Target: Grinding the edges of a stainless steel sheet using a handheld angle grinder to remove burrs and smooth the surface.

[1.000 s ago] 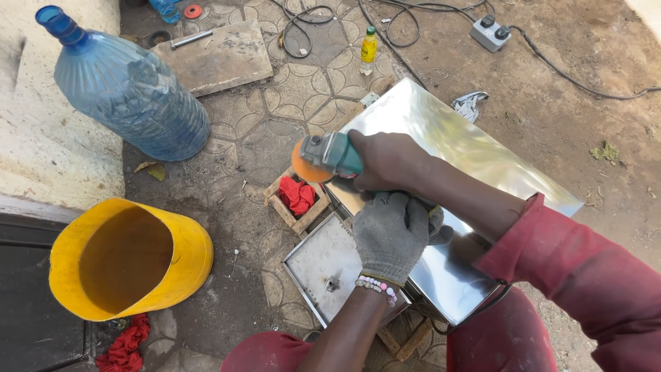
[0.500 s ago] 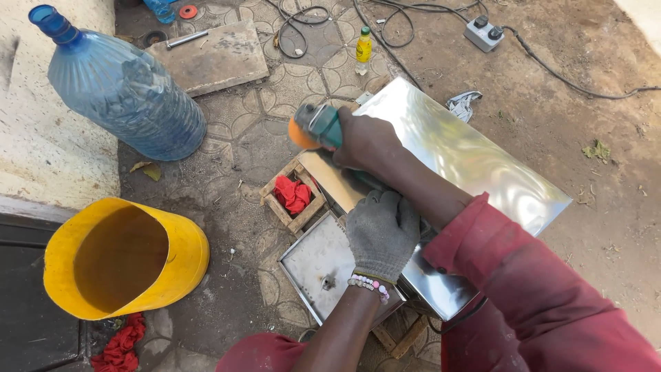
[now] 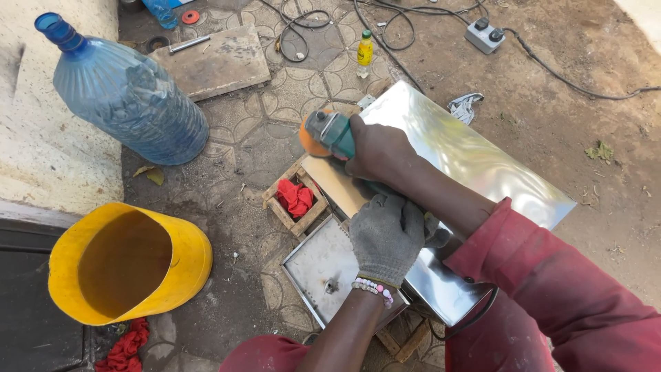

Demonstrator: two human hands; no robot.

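- Paved, dusty ground carries a shiny rectangular steel box (image 3: 475, 162), the landmark.
- Since a second ago, the bare right hand (image 3: 377, 150) has slid the teal angle grinder with orange disc (image 3: 322, 133) further along the box's near-left edge; grinding continues.
- Grey-gloved left hand (image 3: 387, 234) presses closed on the grinder's rear.
- Yellow plastic bucket (image 3: 124, 265) lies well left.

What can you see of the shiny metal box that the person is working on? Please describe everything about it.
The shiny metal box is long and rectangular and looks like polished sheet steel that mirrors the light. It lies tilted across low wooden supports on the paved ground. Its near end is partly hidden by the arms. The bare right hand holds a teal angle grinder with an orange disc at the box's far left corner. The gloved left hand rests on the grinder's body over the box's left edge.
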